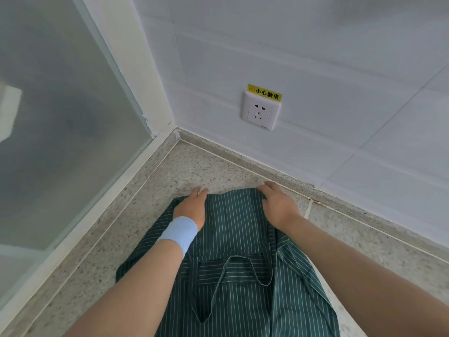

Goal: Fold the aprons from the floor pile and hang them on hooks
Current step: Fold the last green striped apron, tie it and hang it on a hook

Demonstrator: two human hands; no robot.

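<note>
A dark green apron (233, 242) with thin white stripes lies spread on the speckled floor in front of me. Its neck strap (220, 283) loops over a front pocket near the middle. My left hand (192, 206), with a light blue wristband, rests flat on the apron's far left corner. My right hand (277, 203) presses on the far right corner, fingers curled over the cloth edge. Both hands reach the far hem, near the wall. No hooks are in view.
A white tiled wall (315, 57) stands just beyond the apron, with a socket (260, 113) under a yellow warning label. A frosted glass panel (60, 117) in a white frame closes the left side. The terrazzo floor (150, 215) meets both in a corner.
</note>
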